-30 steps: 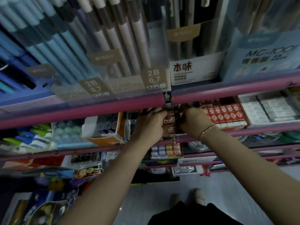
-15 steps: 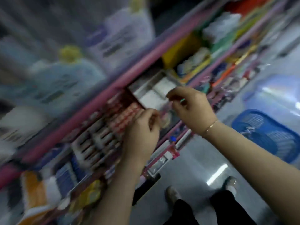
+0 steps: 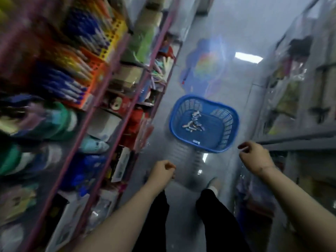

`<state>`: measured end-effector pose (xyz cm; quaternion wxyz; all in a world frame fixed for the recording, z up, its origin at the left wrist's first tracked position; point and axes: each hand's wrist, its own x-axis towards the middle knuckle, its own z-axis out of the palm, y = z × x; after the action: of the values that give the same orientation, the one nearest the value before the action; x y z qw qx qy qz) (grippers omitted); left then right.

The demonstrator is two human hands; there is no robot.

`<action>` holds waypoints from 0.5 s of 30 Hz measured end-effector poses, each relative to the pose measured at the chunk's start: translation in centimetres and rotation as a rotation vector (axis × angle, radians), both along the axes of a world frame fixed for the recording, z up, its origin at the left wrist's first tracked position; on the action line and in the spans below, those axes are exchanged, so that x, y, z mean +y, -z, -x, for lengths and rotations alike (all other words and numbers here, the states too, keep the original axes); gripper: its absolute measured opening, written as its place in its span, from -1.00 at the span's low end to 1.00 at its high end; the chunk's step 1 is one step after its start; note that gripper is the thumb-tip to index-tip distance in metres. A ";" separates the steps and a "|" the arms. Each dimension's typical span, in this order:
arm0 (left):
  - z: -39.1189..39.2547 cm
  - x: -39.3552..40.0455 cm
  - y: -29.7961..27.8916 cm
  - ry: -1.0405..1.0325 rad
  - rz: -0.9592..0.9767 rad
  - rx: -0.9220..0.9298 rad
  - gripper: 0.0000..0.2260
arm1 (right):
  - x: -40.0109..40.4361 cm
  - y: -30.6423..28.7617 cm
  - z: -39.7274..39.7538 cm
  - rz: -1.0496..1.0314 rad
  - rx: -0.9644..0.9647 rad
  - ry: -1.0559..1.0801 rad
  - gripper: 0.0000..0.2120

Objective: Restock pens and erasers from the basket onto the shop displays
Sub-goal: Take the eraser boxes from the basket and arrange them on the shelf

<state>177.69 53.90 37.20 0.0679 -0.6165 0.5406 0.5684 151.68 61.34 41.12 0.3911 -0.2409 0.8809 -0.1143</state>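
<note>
Blue perforated plastic basket (image 3: pixel 225 122) sits on the grey shop floor (image 3: pixel 241 42) in the aisle, ahead of the person's feet; a small heap of pale wrapped items (image 3: pixel 193 121), too small to tell if pens or erasers, lies near the middle of its bottom. Left hand (image 3: pixel 162 170) hangs over the floor short of the basket's near rim, fingers curled in, nothing visibly held. Right hand (image 3: pixel 254 157) is beside the basket's near right corner, fingers loosely curled, apparently empty. Pink-railed display shelves (image 3: pixel 101 99) packed with stationery run along the left, heavily motion-blurred. Risks: few items left, small and scattered, so a quick grab may miss or drop some; stepping in could kick the basket.
</note>
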 end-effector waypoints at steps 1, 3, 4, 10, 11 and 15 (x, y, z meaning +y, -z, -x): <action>1.7 -1.3 3.0 0.014 0.003 -0.006 -0.76 | -0.5 3.1 0.9 -0.011 -0.014 0.005 -0.74; 5.1 -4.0 9.8 0.042 0.019 -0.008 -0.76 | -2.2 10.0 2.5 -0.011 -0.023 -0.006 -0.74; 6.7 -5.7 13.5 0.069 0.038 -0.009 -0.77 | -3.4 13.8 3.1 -0.006 -0.019 -0.004 -0.74; 14.7 -14.8 35.6 0.421 0.307 -0.115 -0.86 | -11.4 37.9 6.6 0.034 -0.021 -0.174 -0.72; 15.7 -16.0 38.9 0.504 0.349 -0.143 -0.83 | -12.8 41.4 7.1 0.015 -0.017 -0.242 -0.69; 19.7 -19.8 49.4 0.903 0.417 -0.322 -0.60 | -18.1 53.1 9.7 0.017 0.117 -0.541 -0.56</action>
<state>158.01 34.07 -12.24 0.2643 -0.4021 0.8368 0.2611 142.03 43.20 -11.94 0.3538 -0.4770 0.8045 0.0012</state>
